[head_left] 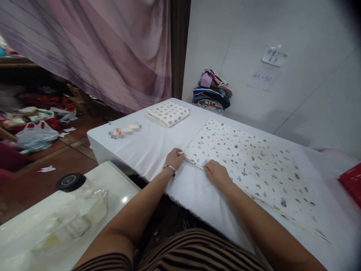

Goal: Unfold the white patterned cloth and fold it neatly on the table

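A white cloth with small grey and black prints (234, 154) lies spread and folded in layers on a white-covered table (132, 154). My left hand (175, 159), with a bracelet at the wrist, is closed in a pinch at the cloth's near left corner. Along the near edge, a little to the right, my right hand (216, 174) has its fingers curled and closed on the cloth. Past my left hand sits a smaller folded cloth with grey and red prints (169, 113).
A pile of folded fabrics (211, 92) stands against the wall behind the table. At lower left, a white surface (115, 180) carries a black round object (71, 181) and clear plastic. A pink curtain (126, 49) hangs at left; a red object (351, 182) is at right.
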{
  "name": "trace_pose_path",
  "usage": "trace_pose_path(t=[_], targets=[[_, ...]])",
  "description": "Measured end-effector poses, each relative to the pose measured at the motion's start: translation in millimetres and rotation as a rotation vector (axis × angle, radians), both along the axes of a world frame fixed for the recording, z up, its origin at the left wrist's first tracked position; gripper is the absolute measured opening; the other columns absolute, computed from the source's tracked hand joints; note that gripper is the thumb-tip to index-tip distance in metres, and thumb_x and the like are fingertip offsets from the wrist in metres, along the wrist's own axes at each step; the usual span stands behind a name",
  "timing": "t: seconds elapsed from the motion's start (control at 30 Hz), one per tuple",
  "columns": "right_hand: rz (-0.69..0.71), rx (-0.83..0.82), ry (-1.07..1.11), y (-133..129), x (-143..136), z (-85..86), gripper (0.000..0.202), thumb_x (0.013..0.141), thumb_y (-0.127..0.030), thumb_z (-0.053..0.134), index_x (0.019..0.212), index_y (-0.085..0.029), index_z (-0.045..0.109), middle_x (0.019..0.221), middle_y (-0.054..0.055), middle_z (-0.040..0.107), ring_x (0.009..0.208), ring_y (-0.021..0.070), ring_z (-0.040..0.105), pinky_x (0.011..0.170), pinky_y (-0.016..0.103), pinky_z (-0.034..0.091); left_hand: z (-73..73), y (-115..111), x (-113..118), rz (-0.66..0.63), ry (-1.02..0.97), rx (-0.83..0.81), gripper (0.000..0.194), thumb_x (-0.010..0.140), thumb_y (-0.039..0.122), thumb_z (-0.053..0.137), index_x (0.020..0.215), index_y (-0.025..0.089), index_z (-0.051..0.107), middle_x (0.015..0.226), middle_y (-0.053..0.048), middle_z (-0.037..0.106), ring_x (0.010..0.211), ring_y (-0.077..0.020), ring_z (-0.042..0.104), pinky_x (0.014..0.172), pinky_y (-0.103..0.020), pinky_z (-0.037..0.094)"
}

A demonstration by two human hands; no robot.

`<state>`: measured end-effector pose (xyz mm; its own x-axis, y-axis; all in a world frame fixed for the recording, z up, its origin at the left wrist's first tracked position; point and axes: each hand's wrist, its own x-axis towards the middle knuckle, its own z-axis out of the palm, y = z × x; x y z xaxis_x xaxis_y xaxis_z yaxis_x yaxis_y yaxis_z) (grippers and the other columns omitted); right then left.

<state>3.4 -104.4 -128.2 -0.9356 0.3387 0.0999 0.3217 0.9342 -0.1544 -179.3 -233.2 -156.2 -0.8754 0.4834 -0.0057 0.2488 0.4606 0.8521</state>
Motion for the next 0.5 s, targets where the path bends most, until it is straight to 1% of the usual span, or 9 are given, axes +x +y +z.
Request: trace_pose_path(t=[0.13, 0.27, 0.43, 0.5], targets=[[-0.005, 0.057, 0.068, 0.4, 0.7, -1.1, 0.027, 0.095, -0.027, 0.034, 0.087, -0.019, 0.059, 0.092, 0.005, 0.057, 0.088, 0.0155, 0.051, 0.064, 0.025, 0.034, 2.2, -0.8, 0.9, -0.005, 0.000, -0.006, 0.018, 0.075, 0.028, 0.053, 0.091, 0.020, 0.056, 0.071, 0.002, 0.067, 0.065, -0.0125, 0.062, 0.060, -0.023, 0.044], [0.049, 0.069, 0.019, -2.7, 4.9, -0.3, 0.024, 0.094, -0.025, 0.037, 0.089, -0.019, 0.059, 0.093, 0.004, 0.058, 0.088, 0.0155, 0.051, 0.064, 0.025, 0.035, 2.5, -1.3, 1.5, -0.016, -0.013, 0.009, 0.017, 0.075, 0.029, 0.053, 0.090, 0.020, 0.055, 0.067, 0.003, 0.066, 0.063, -0.0120, 0.061, 0.060, -0.023, 0.044], [0.078, 0.082, 0.022, -4.4, 2.6, 0.7, 0.020, 0.092, -0.032, 0.043, 0.090, -0.020, 0.059, 0.094, 0.004, 0.057, 0.087, 0.0156, 0.051, 0.061, 0.025, 0.034, 0.7, -0.9, 0.9, -0.014, -0.006, 0.014, 0.017, 0.075, 0.029, 0.053, 0.089, 0.021, 0.055, 0.067, 0.003, 0.066, 0.064, -0.0122, 0.061, 0.061, -0.023, 0.044], [0.079, 0.089, 0.015, -4.1, 0.8, 0.5, 0.019, 0.092, -0.031, 0.044, 0.091, -0.020, 0.059, 0.094, 0.004, 0.058, 0.087, 0.0156, 0.051, 0.061, 0.025, 0.034, -0.1, -0.9, 0.3, -0.013, -0.005, 0.015, 0.017, 0.075, 0.029, 0.053, 0.089, 0.021, 0.055, 0.067, 0.003, 0.066, 0.064, -0.0124, 0.061, 0.061, -0.023, 0.044]])
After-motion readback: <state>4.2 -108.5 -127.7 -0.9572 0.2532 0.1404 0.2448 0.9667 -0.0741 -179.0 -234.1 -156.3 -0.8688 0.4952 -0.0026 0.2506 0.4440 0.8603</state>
